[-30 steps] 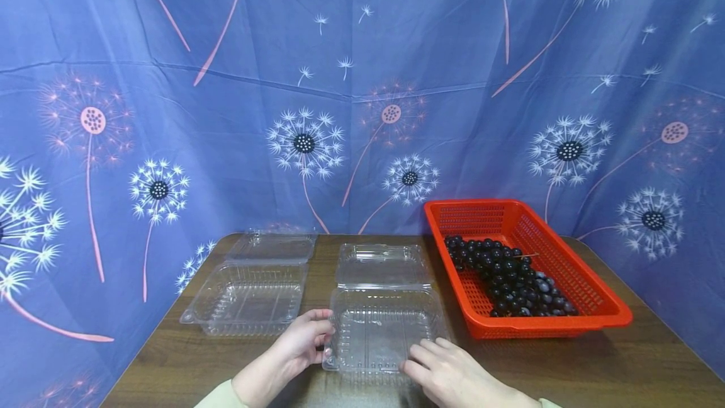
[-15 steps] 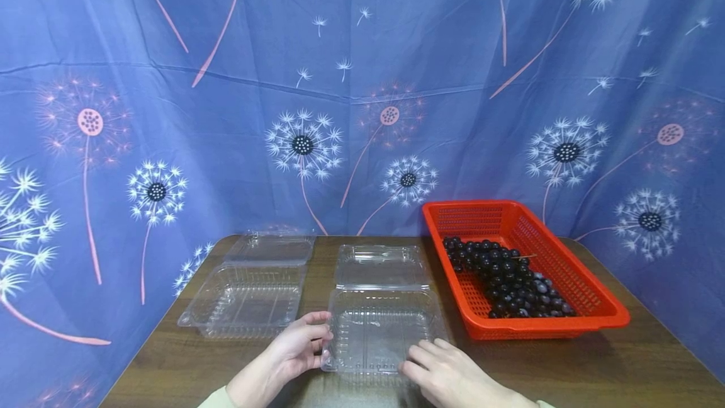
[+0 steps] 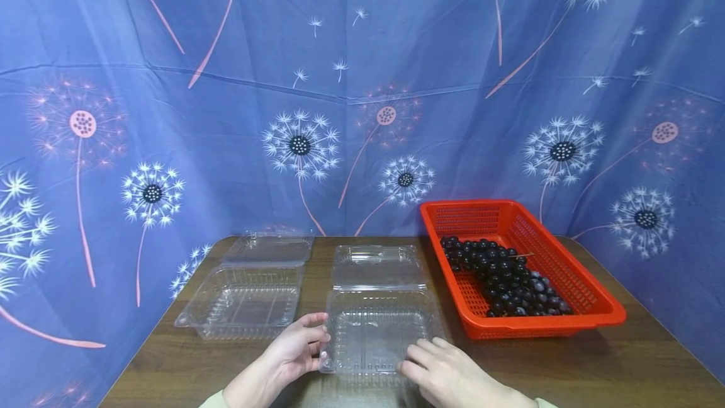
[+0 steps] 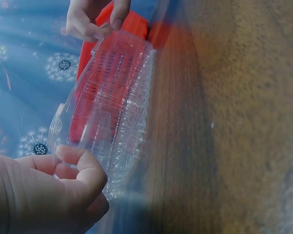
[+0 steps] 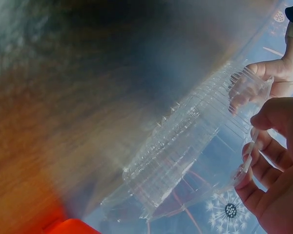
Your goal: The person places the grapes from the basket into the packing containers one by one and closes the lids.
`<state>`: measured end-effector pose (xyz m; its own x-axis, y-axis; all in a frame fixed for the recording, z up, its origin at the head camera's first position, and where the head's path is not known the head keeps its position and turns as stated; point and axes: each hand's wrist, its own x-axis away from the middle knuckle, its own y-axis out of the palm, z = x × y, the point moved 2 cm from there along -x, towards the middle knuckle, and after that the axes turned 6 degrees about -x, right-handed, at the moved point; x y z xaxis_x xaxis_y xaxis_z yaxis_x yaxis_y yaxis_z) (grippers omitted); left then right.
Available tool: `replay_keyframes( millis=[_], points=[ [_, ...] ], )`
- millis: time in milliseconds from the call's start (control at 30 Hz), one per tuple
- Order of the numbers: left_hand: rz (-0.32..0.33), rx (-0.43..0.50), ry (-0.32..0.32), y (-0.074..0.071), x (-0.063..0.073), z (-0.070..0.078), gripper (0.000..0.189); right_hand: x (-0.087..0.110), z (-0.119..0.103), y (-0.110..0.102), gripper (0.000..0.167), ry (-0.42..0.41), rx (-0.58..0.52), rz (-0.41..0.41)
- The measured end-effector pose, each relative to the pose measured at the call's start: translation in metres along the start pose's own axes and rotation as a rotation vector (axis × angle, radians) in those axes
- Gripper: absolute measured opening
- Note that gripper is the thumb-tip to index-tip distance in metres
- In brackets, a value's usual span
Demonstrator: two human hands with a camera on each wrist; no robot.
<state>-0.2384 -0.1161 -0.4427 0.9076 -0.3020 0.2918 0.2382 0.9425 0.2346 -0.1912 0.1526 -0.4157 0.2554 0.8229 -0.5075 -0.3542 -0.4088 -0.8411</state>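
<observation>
While the last second brings hardly any change, the left hand (image 3: 299, 348) and the right hand (image 3: 444, 370) stay on the rim of the clear container (image 3: 374, 348), which sits on the desk (image 3: 164, 364) just left of the red basket (image 3: 544, 328). Each hand has thumb and fingers closed narrowly on that rim, and all that differs is a slight drift of the whole head view. To me that stillness suggests the container is simply being steadied, with nothing put in it yet: the grapes (image 3: 504, 282) lie inside the basket, and the second container (image 3: 249, 301), farther left of the basket, has its lid (image 3: 269, 249) folded back. Some of it is hard to make out. From above, the right fingertips are partly hidden, the see-through walls blend into the desk, and I can't tell how many bunches the basket holds. At the right wrist, only a red corner of the basket shows, cut off at the bottom edge.
</observation>
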Motion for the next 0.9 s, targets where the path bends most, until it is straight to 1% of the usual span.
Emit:
replay_keyframes(
  millis=[167, 333, 533, 667, 900],
  points=[
    [0.008, 0.003, 0.001, 0.000, 0.000, 0.000, 0.043, -0.002, 0.001, -0.005, 0.038, 0.045, -0.030, -0.056],
    [0.011, 0.007, -0.004, 0.001, 0.001, 0.001, 0.046, -0.006, 0.004, -0.015, 0.039, 0.073, -0.047, -0.078],
    [0.008, 0.005, -0.003, 0.002, 0.002, 0.003, 0.046, -0.012, 0.010, -0.027, 0.037, 0.078, 0.000, -0.057],
    [0.008, 0.005, 0.001, 0.001, 0.003, 0.003, 0.045, -0.013, 0.016, -0.033, 0.035, 0.103, 0.011, -0.063],
    [0.016, 0.016, 0.005, 0.002, 0.003, 0.002, 0.045, -0.019, 0.027, -0.045, 0.033, 0.045, 0.069, 0.015]
  ],
)
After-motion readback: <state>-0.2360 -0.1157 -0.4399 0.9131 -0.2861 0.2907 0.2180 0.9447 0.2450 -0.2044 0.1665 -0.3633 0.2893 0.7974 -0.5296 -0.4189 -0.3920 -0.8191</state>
